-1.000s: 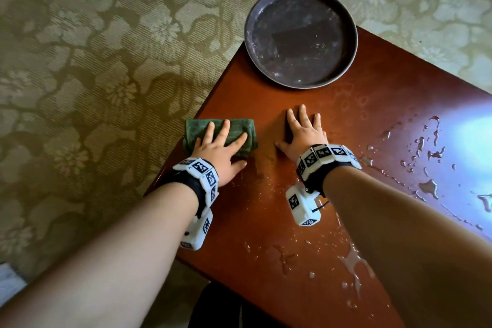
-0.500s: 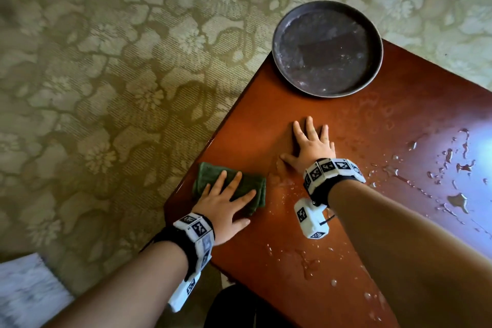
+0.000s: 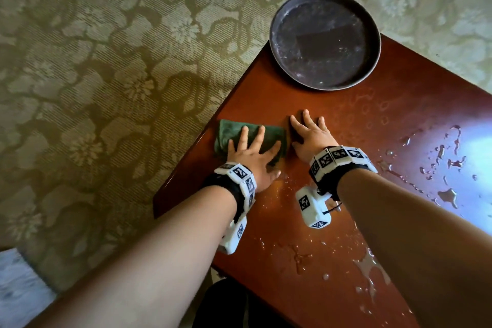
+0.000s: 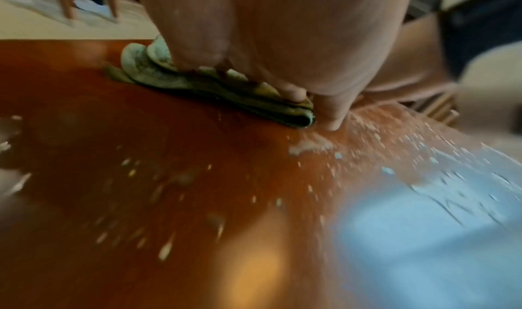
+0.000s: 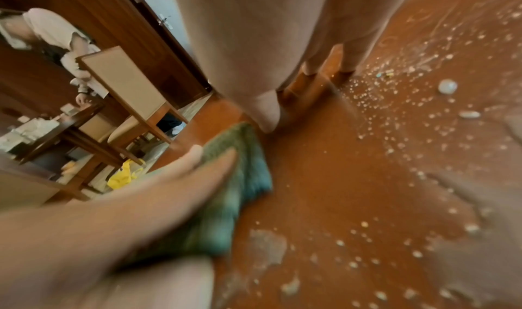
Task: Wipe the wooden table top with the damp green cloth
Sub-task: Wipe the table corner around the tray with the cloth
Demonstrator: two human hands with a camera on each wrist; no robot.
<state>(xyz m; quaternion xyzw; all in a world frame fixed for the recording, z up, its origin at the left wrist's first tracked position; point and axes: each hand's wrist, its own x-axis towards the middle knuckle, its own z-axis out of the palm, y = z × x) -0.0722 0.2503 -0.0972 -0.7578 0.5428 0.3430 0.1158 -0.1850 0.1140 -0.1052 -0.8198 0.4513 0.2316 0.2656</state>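
A folded green cloth (image 3: 229, 136) lies near the left edge of the reddish wooden table top (image 3: 332, 221). My left hand (image 3: 253, 152) presses flat on it with straight, spread fingers. In the left wrist view the cloth (image 4: 180, 83) sits squashed under my palm. My right hand (image 3: 310, 133) rests flat on the bare wood just right of the cloth, fingers straight. In the right wrist view the cloth (image 5: 240, 179) shows under the left hand's fingers (image 5: 197, 164). Water drops and puddles (image 3: 450, 194) cover the table's right and near parts.
A round dark metal tray (image 3: 324, 40), wet inside, sits at the table's far corner and overhangs it. Patterned green carpet (image 3: 106, 74) surrounds the table. In the right wrist view a chair (image 5: 124, 90) and another person (image 5: 56, 36) are in the background.
My left hand slid the cloth toward me along the left edge, then pushed it back away, ending beside my right hand. The right hand stayed flat in place.
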